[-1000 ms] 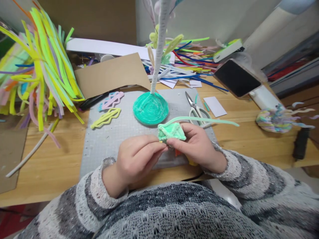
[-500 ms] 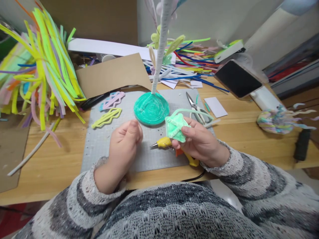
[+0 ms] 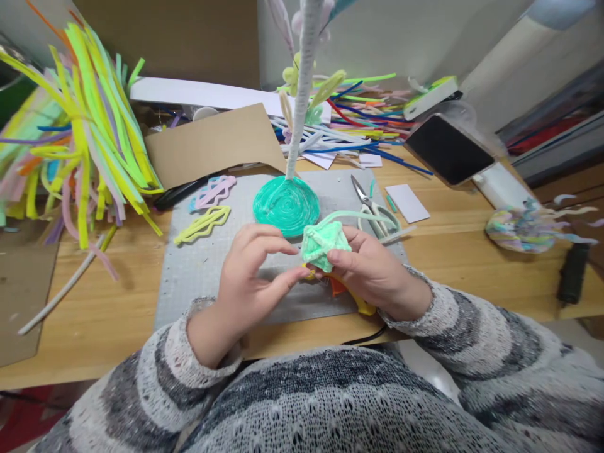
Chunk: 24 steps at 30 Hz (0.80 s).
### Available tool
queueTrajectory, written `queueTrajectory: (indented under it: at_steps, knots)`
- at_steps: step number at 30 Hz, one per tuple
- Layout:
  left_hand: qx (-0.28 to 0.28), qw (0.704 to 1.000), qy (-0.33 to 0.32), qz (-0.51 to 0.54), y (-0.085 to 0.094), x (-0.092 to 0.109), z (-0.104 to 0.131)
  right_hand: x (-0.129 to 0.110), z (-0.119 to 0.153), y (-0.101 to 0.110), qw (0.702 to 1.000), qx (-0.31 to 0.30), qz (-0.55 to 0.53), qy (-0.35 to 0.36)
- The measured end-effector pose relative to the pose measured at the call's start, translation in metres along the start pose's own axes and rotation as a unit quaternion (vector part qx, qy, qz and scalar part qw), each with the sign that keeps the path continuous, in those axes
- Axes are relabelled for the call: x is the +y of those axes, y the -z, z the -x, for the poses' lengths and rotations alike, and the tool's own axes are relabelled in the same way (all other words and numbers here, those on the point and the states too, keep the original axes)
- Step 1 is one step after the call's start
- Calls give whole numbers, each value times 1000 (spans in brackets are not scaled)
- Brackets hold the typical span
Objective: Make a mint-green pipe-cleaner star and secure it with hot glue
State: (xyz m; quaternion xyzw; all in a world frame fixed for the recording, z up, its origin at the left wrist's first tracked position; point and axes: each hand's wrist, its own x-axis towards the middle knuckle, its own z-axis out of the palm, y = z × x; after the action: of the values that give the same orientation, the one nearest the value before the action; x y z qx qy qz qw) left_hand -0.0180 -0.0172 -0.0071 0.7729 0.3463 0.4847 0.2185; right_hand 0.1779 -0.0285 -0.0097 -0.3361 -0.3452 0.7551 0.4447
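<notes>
A mint-green fuzzy pipe-cleaner piece (image 3: 323, 244), folded into a rough angular shape with loose strands trailing to the right, is pinched in my right hand (image 3: 372, 267). My left hand (image 3: 252, 270) comes up to its left side, thumb and fingers spread apart; whether a fingertip touches it I cannot tell. Under the right hand lies a glue gun (image 3: 363, 305) with yellow and orange parts, mostly covered. Just behind the hands stands a round teal coiled base (image 3: 285, 204) with a white wrapped stem (image 3: 302, 88) rising from it.
On the grey cutting mat (image 3: 189, 289) lie zigzag yellow (image 3: 202, 225) and lilac (image 3: 214, 192) pipe cleaners and scissors (image 3: 370, 204). A bundle of coloured pipe cleaners (image 3: 89, 138) stands at left. A phone (image 3: 450, 150), a white card (image 3: 408, 202) and a screwdriver-like tool (image 3: 573, 274) are at right.
My left hand has opened from a closed fist and moved right, up to the green piece. My right hand has shifted the piece slightly left and turned it a little.
</notes>
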Motion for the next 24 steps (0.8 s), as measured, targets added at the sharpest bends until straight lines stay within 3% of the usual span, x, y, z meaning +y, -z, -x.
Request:
queueTrajectory:
  at_steps: [4, 12, 18, 24]
  knots:
    - [5, 995, -71, -68, 1, 2, 1, -1, 0, -2, 1000, -16, -19, -14]
    - [15, 994, -90, -63, -1, 1, 3, 2, -1, -2, 1000, -15, -7, -4]
    - [10, 985, -139, -103, -1, 2, 3, 4, -2, -4, 1000, -13, -25, -7]
    - [-29, 992, -121, -28, 1, 6, 5, -1, -2, -3, 997, -33, -72, -11]
